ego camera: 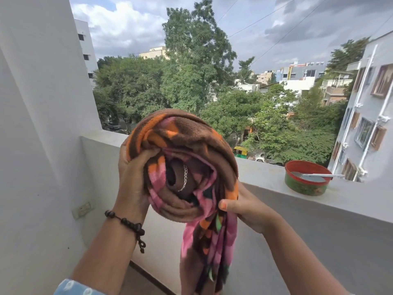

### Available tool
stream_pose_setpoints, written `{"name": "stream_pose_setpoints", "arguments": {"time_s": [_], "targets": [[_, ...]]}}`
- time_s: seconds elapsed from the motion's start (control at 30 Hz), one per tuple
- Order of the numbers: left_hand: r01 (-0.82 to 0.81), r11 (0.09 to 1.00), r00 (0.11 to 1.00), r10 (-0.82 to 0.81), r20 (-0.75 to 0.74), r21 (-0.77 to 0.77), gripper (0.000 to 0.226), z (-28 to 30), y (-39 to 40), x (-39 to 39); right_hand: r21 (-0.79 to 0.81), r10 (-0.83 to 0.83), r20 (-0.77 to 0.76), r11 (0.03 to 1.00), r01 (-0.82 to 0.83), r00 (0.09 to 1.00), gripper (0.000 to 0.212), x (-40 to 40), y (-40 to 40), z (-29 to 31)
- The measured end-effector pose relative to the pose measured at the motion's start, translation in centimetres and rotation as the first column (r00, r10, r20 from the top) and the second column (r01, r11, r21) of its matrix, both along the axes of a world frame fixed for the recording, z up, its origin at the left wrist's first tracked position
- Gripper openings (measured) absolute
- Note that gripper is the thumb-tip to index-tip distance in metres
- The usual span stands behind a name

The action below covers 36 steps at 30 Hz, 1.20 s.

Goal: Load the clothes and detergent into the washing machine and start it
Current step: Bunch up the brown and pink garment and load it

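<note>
I hold a bundled fleece cloth up at chest height, patterned in brown, orange and pink. A darker brown garment with a white trim sits rolled inside it. My left hand grips the bundle's left side, fingers curled into its folds. My right hand pinches the lower right edge, where a long tail of the cloth hangs down. No washing machine or detergent is in view.
I stand on a balcony. A grey parapet ledge runs across in front, with a red and green bowl holding a spoon on it at the right. A white wall with a socket stands at my left.
</note>
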<state>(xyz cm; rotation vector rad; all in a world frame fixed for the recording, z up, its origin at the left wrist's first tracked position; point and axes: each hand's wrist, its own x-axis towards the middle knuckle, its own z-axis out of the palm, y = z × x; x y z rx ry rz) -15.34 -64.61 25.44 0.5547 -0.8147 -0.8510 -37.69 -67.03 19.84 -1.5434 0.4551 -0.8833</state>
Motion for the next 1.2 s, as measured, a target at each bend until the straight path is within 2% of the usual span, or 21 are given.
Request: {"name": "stream_pose_setpoints", "arguments": {"time_s": [0.07,0.13,0.27,0.37,0.47,0.53,0.6,0.63,0.67,0.73,0.77,0.8,0.83,0.9,0.97,1.07,1.13,1.2], "targets": [[0.016,1.000,0.999,-0.017,-0.028,-0.010,0.087,-0.4,-0.1,-0.3,0.057,-0.072,0.035,0.996,0.070,0.997,0.079,0.9,0.0,0.0],[0.024,1.000,1.000,-0.024,0.011,-0.011,0.088,-1.1,-0.2,-0.5,0.117,-0.207,0.064,0.973,0.198,0.976,0.064,1.3,0.1,0.6],[0.088,0.994,0.951,-0.102,0.293,0.063,0.099,-2.6,-0.1,0.8,0.046,-0.391,0.112,0.920,0.388,0.914,0.055,0.2,-0.5,2.5],[0.148,0.970,0.819,-0.229,0.526,0.192,0.117,-3.3,1.1,2.2,-0.144,-0.429,0.108,0.886,0.441,0.897,0.062,-1.1,-1.4,3.8],[0.044,0.977,0.622,-0.190,0.760,0.209,0.137,-2.6,2.2,2.1,-0.413,-0.473,-0.045,0.811,0.415,0.880,0.058,-1.7,-2.0,5.0],[-0.098,0.993,0.368,-0.027,0.929,0.068,0.145,-1.8,2.6,1.4,-0.566,-0.524,-0.175,0.746,0.351,0.834,0.054,-1.4,-2.2,5.8],[-0.184,0.981,0.072,0.078,0.994,-0.064,0.148,-1.0,2.8,0.5,-0.656,-0.529,-0.286,0.716,0.239,0.799,0.050,-0.5,-2.0,6.5],[-0.199,0.974,-0.034,0.099,0.995,-0.103,0.149,-0.7,2.8,0.1,-0.691,-0.523,-0.326,0.701,0.179,0.788,0.047,0.0,-1.8,6.8],[-0.202,0.971,-0.105,0.106,0.989,-0.126,0.149,-0.5,2.6,-0.1,-0.726,-0.518,-0.354,0.677,0.121,0.779,0.043,0.5,-1.6,7.0],[-0.195,0.973,-0.165,0.096,0.982,-0.128,0.148,-0.1,2.4,-0.7,-0.790,-0.533,-0.390,0.613,0.025,0.751,0.037,1.3,-1.3,7.4],[-0.185,0.975,-0.170,0.092,0.981,-0.124,0.146,-0.1,2.3,-0.8,-0.808,-0.545,-0.403,0.589,-0.006,0.735,0.036,1.6,-1.0,7.6],[-0.178,0.977,-0.138,0.094,0.986,-0.118,0.141,-0.3,2.0,-0.9,-0.819,-0.555,-0.408,0.574,-0.021,0.725,0.036,1.8,-0.9,7.8],[-0.168,0.979,-0.065,0.110,0.992,-0.119,0.132,-0.5,1.7,-0.8,-0.825,-0.557,-0.403,0.564,-0.025,0.726,0.038,1.9,-0.7,8.0],[-0.148,0.976,0.127,0.182,0.975,-0.162,0.101,-0.7,1.1,-0.4,-0.814,-0.540,-0.385,0.581,0.001,0.748,0.053,1.9,-0.2,8.2],[-0.156,0.970,0.283,0.227,0.932,-0.189,0.080,-0.7,1.0,-0.1,-0.740,-0.476,-0.379,0.671,0.049,0.793,0.075,1.4,0.0,8.3],[-0.163,0.970,0.486,0.238,0.841,-0.181,0.074,-0.3,0.7,0.3,-0.524,-0.286,-0.379,0.850,0.050,0.880,0.099,0.1,-0.4,7.9],[-0.187,0.963,0.607,0.269,0.748,-0.195,0.067,0.0,0.5,0.5,-0.402,-0.179,-0.352,0.915,0.024,0.919,0.111,-0.6,-1.0,6.8],[-0.237,0.953,0.724,0.304,0.619,-0.190,0.061,0.5,0.2,0.7,-0.280,-0.084,-0.261,0.960,0.008,0.962,0.115,-1.0,-1.5,5.3]]}}
